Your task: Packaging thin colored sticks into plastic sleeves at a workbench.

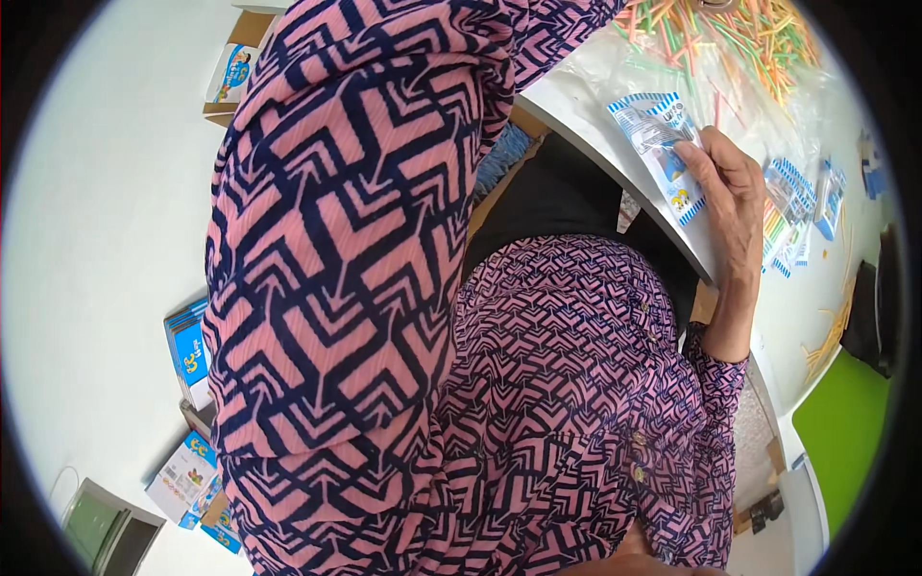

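Note:
Between the thumb and fingers of my right hand (730, 182) is a small flat packet (658, 154), clear and white with blue-striped ends and a yellow cartoon figure. It is held at the table's (576, 110) near edge. My left arm, in a pink and navy patterned sleeve (336, 269), fills the left side and reaches past the top edge, toward a heap of thin straw-like sticks (759, 38) in pink, green, yellow and orange. The left hand itself is out of the picture. Clear plastic sheeting (663, 67) lies under the sticks.
Several similar packets (789, 197) lie beyond my right hand, some with coloured sticks inside. Loose yellowish sticks (828, 331) are scattered farther down the table. A dark object (864, 317) sits at the right edge. Blue and white boxes (187, 470) stand at the left.

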Motion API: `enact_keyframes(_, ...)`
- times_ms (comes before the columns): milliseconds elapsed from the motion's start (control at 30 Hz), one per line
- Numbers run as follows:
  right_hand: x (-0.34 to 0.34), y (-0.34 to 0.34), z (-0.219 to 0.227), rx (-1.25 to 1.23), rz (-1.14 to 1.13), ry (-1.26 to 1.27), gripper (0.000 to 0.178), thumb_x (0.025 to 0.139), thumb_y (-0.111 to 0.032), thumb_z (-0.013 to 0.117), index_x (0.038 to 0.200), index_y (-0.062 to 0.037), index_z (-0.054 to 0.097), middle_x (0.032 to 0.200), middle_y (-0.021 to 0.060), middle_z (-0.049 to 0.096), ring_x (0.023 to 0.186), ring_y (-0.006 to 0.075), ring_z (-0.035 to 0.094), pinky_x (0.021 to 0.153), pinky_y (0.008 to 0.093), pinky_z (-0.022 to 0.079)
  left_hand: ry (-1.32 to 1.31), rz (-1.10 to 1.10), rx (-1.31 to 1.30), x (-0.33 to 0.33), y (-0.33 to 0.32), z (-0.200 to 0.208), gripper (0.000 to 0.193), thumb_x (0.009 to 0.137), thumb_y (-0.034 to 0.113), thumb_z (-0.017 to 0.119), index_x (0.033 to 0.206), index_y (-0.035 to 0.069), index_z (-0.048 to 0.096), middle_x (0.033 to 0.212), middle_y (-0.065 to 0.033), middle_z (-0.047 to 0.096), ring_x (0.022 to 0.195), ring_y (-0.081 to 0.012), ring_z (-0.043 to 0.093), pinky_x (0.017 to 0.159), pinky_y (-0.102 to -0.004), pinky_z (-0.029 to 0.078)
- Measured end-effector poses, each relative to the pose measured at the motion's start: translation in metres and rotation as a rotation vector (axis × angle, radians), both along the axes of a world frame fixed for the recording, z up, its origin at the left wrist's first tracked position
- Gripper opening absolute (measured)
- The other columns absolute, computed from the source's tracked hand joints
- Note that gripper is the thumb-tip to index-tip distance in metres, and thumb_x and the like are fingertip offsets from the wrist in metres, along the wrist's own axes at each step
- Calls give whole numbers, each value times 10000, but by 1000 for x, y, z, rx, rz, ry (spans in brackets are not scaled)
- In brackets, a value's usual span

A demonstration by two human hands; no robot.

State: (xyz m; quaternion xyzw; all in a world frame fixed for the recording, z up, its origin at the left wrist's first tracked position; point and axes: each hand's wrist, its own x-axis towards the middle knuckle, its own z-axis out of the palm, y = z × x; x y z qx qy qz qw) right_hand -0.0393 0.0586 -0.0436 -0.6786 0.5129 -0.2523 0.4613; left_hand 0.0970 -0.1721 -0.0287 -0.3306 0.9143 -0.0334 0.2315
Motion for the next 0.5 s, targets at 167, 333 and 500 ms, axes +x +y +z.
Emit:
enact_keyframes(167, 2, -4, -8, -49, 17, -19, 294, 873, -175, 600, 680, -53, 416, 630, -57, 338, 592, 29, 289, 510, 207, 235, 226, -65, -247, 1, 15, 4, 276, 742, 214, 608, 961, 60, 674, 966, -134, 669, 886, -285, 640, 765, -369, 501)
enact_keyframes(333, 2, -3, 6, -12, -1, -60, 241, 871, -172, 605, 700, -55, 483, 643, -76, 390, 596, 8, 326, 513, 188, 257, 442, 25, -209, -9, -12, 4, 258, 753, 233, 587, 906, 49, 683, 975, -194, 650, 860, -348, 639, 708, -417, 517)
enact_keyframes(500, -8, -12, -5, 92, -233, -392, 163, 899, -183, 580, 800, -54, 592, 700, -78, 527, 624, -8, 420, 552, 156, 322, 351, 825, -182, -37, 29, 40, 446, 775, 274, 588, 1169, 67, 556, 1102, -189, 612, 873, -353, 634, 757, -437, 508)
